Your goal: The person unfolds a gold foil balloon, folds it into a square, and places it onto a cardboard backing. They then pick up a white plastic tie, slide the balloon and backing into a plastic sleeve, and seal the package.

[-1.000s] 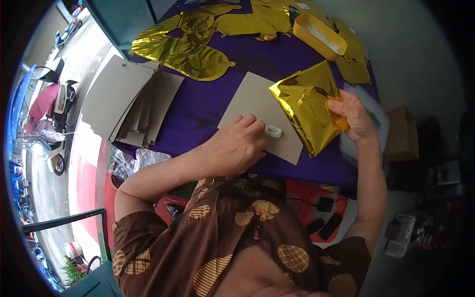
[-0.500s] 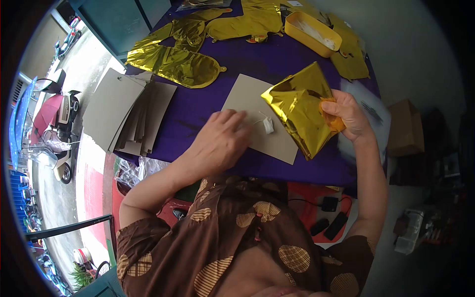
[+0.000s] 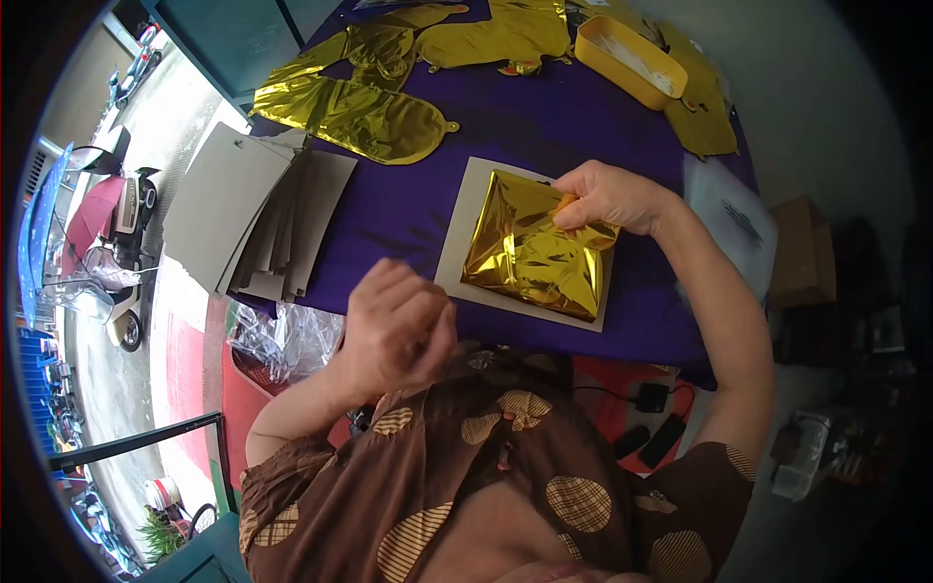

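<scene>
My right hand (image 3: 612, 199) pinches the upper right corner of a folded gold foil balloon (image 3: 539, 253), where a bit of orange shows. The folded foil lies over most of a grey card (image 3: 457, 238) on the purple-covered table. My left hand (image 3: 400, 325) is curled into a fist left of the card, above the table's front edge. Whatever its fingers may hold is hidden. The small white packet is out of sight.
A stack of grey cards (image 3: 233, 209) lies at the left. Flat gold foil balloons (image 3: 364, 121) are spread along the back, beside a yellow tray (image 3: 627, 60) with white contents. Clear plastic (image 3: 734, 214) lies at the right edge of the purple cloth (image 3: 389, 214).
My right hand has brought the folded balloon left and down onto the card, covering where the white packet lay. My left hand has drawn back toward my body and curled up.
</scene>
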A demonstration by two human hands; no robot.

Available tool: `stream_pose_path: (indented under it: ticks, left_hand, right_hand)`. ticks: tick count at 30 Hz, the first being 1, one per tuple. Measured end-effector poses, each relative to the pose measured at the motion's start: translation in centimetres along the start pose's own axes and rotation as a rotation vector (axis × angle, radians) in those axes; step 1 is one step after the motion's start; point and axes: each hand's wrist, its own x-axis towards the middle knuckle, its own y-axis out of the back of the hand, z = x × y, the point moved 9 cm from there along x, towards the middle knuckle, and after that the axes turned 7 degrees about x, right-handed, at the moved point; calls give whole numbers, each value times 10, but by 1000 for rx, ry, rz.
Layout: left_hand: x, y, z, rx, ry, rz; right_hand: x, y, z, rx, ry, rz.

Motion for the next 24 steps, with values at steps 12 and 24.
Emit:
stream_pose_path:
  ticks: [12,24]
  left_hand:
    - [68,-111,-5,270,-298,-358]
    - [56,-131,-20,192,-271,-447]
  right_hand:
    - [15,5,-10,-273,-4,62]
    - [-16,13,-1,240,166,211]
